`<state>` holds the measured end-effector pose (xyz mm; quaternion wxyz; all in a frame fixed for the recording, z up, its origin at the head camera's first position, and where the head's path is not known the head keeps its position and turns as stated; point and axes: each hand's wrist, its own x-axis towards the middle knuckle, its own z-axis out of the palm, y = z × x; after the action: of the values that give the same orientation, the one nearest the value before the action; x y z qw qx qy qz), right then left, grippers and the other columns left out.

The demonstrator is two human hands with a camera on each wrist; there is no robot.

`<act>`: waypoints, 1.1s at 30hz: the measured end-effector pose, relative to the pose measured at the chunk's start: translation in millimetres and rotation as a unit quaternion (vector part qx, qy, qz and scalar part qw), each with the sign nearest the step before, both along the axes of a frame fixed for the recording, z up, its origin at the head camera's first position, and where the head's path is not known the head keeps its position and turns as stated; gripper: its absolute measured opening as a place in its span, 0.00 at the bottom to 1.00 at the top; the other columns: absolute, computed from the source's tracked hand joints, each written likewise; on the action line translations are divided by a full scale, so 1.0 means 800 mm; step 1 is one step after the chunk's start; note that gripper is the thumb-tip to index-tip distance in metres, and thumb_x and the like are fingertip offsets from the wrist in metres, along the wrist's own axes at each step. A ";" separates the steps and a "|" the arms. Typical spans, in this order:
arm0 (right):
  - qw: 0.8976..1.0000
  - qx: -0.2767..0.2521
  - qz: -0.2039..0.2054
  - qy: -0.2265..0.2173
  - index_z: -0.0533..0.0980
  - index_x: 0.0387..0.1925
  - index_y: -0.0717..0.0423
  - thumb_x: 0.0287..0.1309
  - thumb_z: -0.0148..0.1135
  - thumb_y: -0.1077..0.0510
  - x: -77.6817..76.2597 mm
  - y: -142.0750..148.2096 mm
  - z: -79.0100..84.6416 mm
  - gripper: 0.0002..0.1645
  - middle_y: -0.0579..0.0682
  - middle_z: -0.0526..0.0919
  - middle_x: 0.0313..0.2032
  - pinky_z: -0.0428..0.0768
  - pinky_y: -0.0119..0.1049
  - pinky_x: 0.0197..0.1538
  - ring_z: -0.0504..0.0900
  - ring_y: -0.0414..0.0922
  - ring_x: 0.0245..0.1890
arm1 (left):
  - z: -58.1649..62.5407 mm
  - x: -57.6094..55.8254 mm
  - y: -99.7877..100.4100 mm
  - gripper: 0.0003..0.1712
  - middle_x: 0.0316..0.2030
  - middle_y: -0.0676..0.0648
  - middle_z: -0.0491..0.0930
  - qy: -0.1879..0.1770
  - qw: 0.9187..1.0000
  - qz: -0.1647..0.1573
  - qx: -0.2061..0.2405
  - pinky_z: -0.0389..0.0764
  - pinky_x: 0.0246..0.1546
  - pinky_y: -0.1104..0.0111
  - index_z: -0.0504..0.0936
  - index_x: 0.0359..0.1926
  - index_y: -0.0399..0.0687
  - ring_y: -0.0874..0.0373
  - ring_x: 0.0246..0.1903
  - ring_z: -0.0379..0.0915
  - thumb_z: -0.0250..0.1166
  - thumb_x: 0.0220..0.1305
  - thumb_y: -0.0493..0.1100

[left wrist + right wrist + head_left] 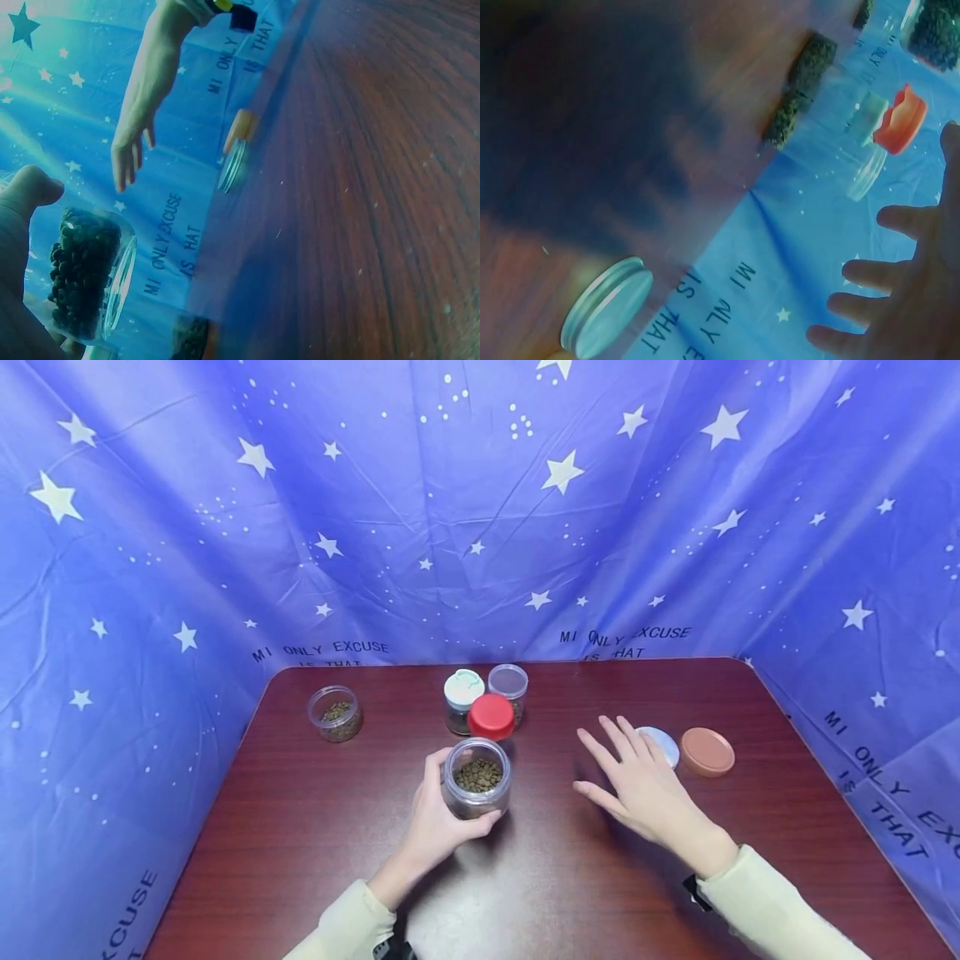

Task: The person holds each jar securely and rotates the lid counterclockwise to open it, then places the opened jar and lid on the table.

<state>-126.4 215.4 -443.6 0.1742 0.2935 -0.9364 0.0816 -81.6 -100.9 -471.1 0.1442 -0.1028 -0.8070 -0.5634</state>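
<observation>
Five jars register on my remote feed at one tabletop (300,860): one gripped jar (476,807), one lone jar (334,729) and three clustered jars, counting one white cap (464,687), one red cap (491,716) and one translucent top (508,678) among them. I tally two loose lids, one pale lid (663,746) and one orange-brown lid (707,752). Two hands are in my count, one left hand (444,816) and one right hand (648,789) (the pellets (478,774), I admit, defeat my arithmetic).
</observation>
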 end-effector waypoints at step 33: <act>1.000 -0.011 0.002 -0.020 0.74 0.69 0.58 0.67 0.59 0.33 0.010 0.006 -0.023 0.42 0.71 0.70 0.68 0.69 0.70 0.64 0.66 0.71 0.70 | -0.040 -0.110 -0.108 0.53 0.58 0.31 0.69 -0.028 0.971 0.235 -0.030 0.68 0.66 0.48 0.64 0.63 0.32 0.36 0.61 0.68 0.84 0.40 0.43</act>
<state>-118.5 220.3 -461.6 0.1583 0.2917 -0.9382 0.0979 -169.5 -186.9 -503.0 0.2468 0.1010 -0.8288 -0.4919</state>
